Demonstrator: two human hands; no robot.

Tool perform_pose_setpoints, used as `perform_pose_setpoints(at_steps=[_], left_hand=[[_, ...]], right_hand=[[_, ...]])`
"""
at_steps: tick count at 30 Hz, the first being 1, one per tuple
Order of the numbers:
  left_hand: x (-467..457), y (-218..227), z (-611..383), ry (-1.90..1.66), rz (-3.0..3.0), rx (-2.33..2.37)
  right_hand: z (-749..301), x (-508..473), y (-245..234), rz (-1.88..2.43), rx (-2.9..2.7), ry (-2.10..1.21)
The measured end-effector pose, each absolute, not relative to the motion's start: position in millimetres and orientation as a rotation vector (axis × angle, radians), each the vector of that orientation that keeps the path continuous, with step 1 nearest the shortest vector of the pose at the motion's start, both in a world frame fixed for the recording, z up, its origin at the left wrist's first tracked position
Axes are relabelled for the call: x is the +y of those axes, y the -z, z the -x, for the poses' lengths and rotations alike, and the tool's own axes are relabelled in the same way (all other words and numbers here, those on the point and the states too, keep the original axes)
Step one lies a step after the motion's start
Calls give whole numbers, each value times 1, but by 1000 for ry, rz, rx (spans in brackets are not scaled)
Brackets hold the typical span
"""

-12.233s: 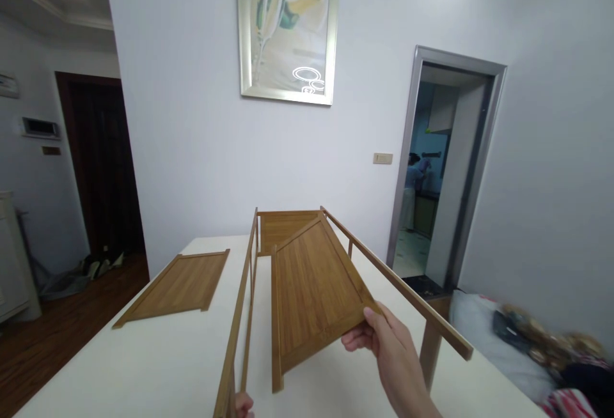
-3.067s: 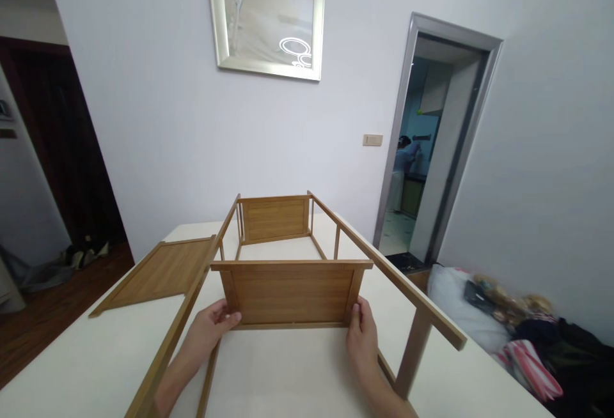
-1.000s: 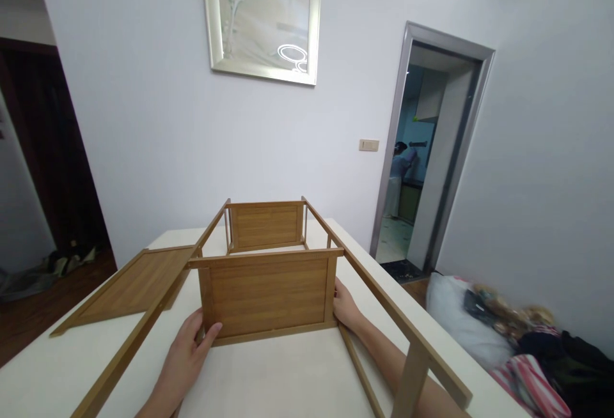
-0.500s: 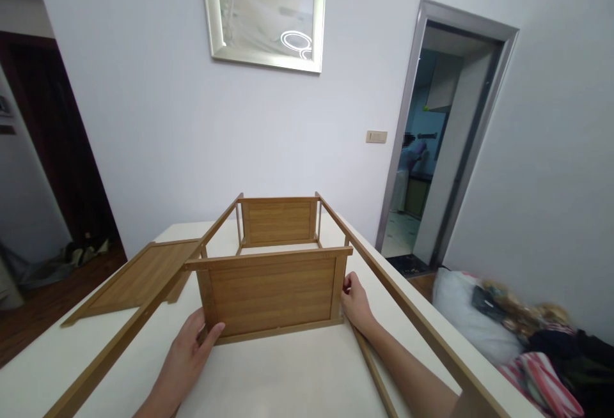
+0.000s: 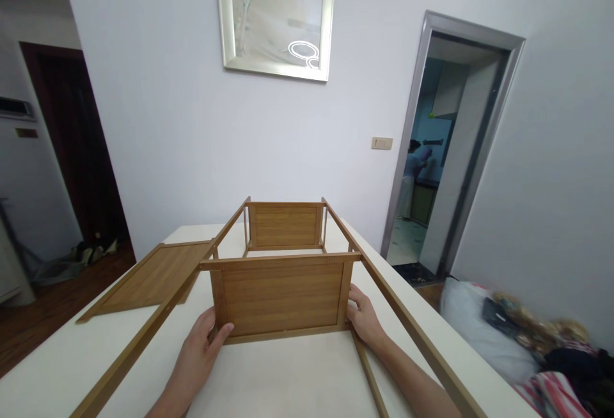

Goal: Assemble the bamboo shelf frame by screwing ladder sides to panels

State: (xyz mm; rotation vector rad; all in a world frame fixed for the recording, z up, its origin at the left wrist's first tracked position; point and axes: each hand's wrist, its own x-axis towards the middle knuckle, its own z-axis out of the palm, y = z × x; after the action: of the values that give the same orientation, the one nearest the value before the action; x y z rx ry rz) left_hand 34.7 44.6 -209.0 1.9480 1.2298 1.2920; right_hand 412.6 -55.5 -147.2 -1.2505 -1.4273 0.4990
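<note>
A wooden rack frame (image 5: 407,306) lies on its side on the white table (image 5: 283,379), with long rails running away from me. Across its middle stands a near wooden shelf panel (image 5: 283,300), upright between the rails. My left hand (image 5: 196,348) is closed on the panel's lower left corner, thumb on the front face and fingers behind. At the panel's lower right edge, my right hand (image 5: 365,317) has its fingers curled round the side, their tips partly hidden. A second shelf panel (image 5: 286,225) spans the frame's far end.
A loose wooden panel (image 5: 148,280) lies flat on the table's left, partly under the left rail. Beyond the table is a wall with a framed picture (image 5: 278,22). A person (image 5: 415,169) stands through the doorway at right. Bags and clothes (image 5: 489,332) lie at lower right.
The view has shifted, so the scene sits slightly right and lower. My right hand's fingers have settled lower along the panel's right edge. My left hand keeps its hold on the left corner.
</note>
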Motion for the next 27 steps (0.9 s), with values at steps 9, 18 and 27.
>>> perform_pose_setpoints(at_steps=[9, 18, 27], left_hand=[[42, 204, -38, -1320, -1881, 1244], [54, 206, -36, -1291, -1737, 1236], [53, 177, -37, -1194, -1688, 1139]], right_hand=[[-421, -57, 137, 1168, -1494, -815], [-417, -61, 128, 1059, -1523, -898], [-415, -61, 125, 1234, -1600, -763]])
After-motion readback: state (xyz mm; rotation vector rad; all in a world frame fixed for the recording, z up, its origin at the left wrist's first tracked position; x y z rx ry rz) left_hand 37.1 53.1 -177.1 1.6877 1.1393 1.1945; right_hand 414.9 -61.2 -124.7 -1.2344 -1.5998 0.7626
